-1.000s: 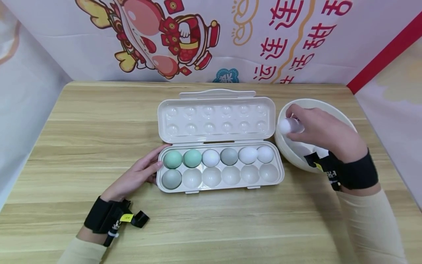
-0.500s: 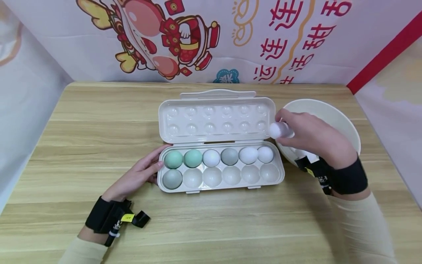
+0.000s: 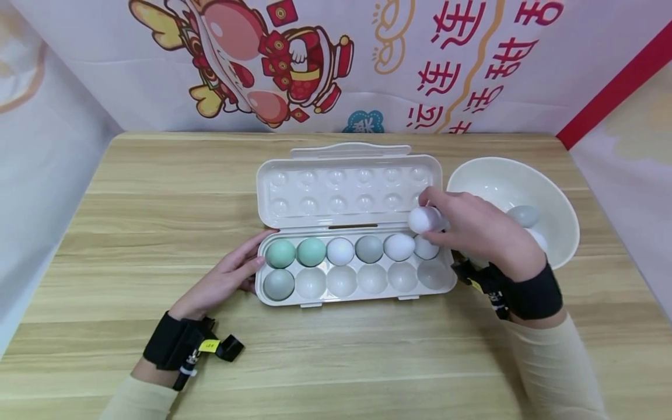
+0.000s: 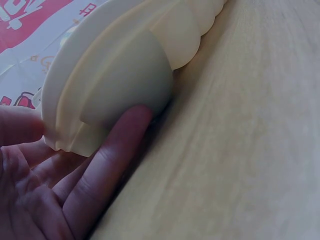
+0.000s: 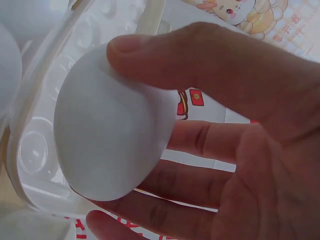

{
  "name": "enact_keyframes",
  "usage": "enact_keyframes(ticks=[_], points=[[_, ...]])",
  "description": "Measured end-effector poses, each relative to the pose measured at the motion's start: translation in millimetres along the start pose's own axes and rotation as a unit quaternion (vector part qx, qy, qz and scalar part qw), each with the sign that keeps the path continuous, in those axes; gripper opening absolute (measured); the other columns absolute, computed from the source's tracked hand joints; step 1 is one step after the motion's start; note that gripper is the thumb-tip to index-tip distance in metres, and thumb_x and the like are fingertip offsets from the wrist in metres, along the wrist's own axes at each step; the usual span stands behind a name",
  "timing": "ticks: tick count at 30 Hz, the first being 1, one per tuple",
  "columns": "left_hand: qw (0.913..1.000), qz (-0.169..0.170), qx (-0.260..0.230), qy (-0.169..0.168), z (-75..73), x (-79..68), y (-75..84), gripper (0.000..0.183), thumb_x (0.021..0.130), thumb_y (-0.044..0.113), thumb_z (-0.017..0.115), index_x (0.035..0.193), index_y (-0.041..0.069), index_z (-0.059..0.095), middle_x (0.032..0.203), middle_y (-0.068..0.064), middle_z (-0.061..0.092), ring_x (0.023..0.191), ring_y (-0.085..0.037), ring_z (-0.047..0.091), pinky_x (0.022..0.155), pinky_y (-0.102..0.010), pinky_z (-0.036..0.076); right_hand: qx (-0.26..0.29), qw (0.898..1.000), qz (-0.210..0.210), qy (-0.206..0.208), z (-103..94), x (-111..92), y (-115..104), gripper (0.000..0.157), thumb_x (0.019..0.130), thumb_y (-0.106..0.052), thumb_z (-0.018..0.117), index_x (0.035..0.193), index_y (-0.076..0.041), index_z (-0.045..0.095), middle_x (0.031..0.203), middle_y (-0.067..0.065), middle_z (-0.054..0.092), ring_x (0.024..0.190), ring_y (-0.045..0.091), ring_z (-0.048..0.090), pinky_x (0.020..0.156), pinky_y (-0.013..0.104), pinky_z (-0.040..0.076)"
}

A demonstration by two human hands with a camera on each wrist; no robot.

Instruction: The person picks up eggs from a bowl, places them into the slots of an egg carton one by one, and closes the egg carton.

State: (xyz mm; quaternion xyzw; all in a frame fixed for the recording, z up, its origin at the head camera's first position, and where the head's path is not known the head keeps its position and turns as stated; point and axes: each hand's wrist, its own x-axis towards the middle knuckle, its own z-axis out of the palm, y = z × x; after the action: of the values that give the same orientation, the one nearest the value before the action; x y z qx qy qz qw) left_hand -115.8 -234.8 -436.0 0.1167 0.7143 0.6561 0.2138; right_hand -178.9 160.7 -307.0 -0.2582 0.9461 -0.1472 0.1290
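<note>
A white plastic egg carton (image 3: 372, 280) lies with its lid (image 3: 336, 192) tipped back. The back row of cups carries green, white and grey eggs; in the front row a grey-green egg (image 3: 279, 284) sits in the leftmost cup, the others bare. At the carton's left end my left hand (image 3: 223, 277) grips the rim, thumb above and fingers along the side and under a cup (image 4: 130, 75). My right hand (image 3: 478, 230) pinches a white egg (image 5: 112, 125) between thumb and fingers, above the carton's right end, partly covering the rightmost back-row egg (image 3: 426, 248).
A cream bowl (image 3: 564, 213) stands right of the carton, with a grey egg (image 3: 523, 216) and a white egg (image 3: 538, 238) showing inside. A printed cloth (image 3: 336, 58) hangs behind the wooden table (image 3: 336, 361).
My right hand has moved left with the white egg, from over the bowl to over the carton's right end. The left hand keeps its grip on the carton.
</note>
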Motion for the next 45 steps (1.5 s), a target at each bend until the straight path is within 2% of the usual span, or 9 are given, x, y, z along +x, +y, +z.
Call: enact_keyframes(ticks=[6, 10, 16, 22, 32, 37, 45], points=[[1.0000, 0.006, 0.006, -0.002, 0.6, 0.2, -1.3, 0.051, 0.105, 0.017, 0.042, 0.153, 0.011, 0.024, 0.138, -0.020, 0.038, 0.091, -0.021, 0.060, 0.066, -0.038, 0.056, 0.002, 1.000, -0.015, 0.005, 5.5, 3, -7, 0.043, 0.082, -0.015, 0.078, 0.117, -0.003, 0.054, 0.093, 0.011, 0.063, 0.074, 0.023, 0.053, 0.064, 0.035, 0.046], [1.0000, 0.003, 0.007, 0.000, 0.5, -0.4, -0.5, 0.051, 0.105, 0.017, 0.042, 0.153, 0.012, 0.024, 0.138, -0.019, 0.039, 0.090, -0.021, 0.060, 0.065, -0.037, 0.055, 0.003, 0.999, -0.029, 0.019, 5.2, 6, -13, 0.042, 0.082, -0.015, 0.079, 0.115, -0.005, 0.055, 0.088, 0.009, 0.062, 0.072, 0.022, 0.053, 0.065, 0.035, 0.046], [1.0000, -0.001, 0.009, 0.000, 0.5, -0.3, 0.8, 0.052, 0.105, 0.018, 0.042, 0.153, 0.011, 0.024, 0.137, -0.021, 0.039, 0.088, -0.021, 0.060, 0.065, -0.036, 0.055, 0.000, 0.999, -0.047, 0.024, 8.3, 11, -21, 0.041, 0.081, -0.012, 0.078, 0.115, -0.006, 0.055, 0.097, 0.012, 0.064, 0.076, 0.023, 0.056, 0.071, 0.039, 0.049], [0.9999, -0.003, 0.014, 0.002, 0.0, 0.9, 0.9, 0.052, 0.105, 0.018, 0.043, 0.153, 0.012, 0.024, 0.137, -0.020, 0.039, 0.085, -0.021, 0.060, 0.065, -0.035, 0.055, -0.020, 0.997, -0.076, 0.028, 19.6, 17, -30, 0.042, 0.080, -0.013, 0.079, 0.114, -0.006, 0.057, 0.097, 0.014, 0.065, 0.076, 0.024, 0.058, 0.068, 0.038, 0.051], [0.9999, -0.011, 0.010, 0.000, -0.6, 0.9, 2.0, 0.052, 0.105, 0.019, 0.042, 0.153, 0.013, 0.025, 0.135, -0.020, 0.040, 0.085, -0.022, 0.060, 0.065, -0.035, 0.055, -0.044, 0.991, -0.120, 0.037, 30.8, 23, -44, 0.041, 0.078, -0.016, 0.081, 0.112, -0.007, 0.059, 0.097, 0.008, 0.067, 0.074, 0.020, 0.059, 0.061, 0.033, 0.050], [0.9999, -0.006, 0.011, -0.002, -0.9, 1.4, 2.6, 0.051, 0.105, 0.018, 0.041, 0.153, 0.011, 0.024, 0.135, -0.022, 0.040, 0.086, -0.021, 0.060, 0.065, -0.035, 0.054, -0.056, 0.984, -0.162, 0.044, 36.0, 26, -53, 0.041, 0.077, -0.017, 0.083, 0.109, -0.006, 0.060, 0.094, 0.008, 0.066, 0.077, 0.022, 0.061, 0.066, 0.035, 0.051], [0.9999, -0.011, 0.006, -0.001, -1.2, 0.8, 1.8, 0.051, 0.105, 0.019, 0.042, 0.153, 0.014, 0.025, 0.138, -0.017, 0.039, 0.086, -0.022, 0.060, 0.065, -0.036, 0.055, -0.088, 0.961, -0.252, 0.068, 53.7, 30, -68, 0.043, 0.077, -0.023, 0.083, 0.110, -0.006, 0.061, 0.094, 0.006, 0.065, 0.084, 0.023, 0.061, 0.076, 0.038, 0.050]])
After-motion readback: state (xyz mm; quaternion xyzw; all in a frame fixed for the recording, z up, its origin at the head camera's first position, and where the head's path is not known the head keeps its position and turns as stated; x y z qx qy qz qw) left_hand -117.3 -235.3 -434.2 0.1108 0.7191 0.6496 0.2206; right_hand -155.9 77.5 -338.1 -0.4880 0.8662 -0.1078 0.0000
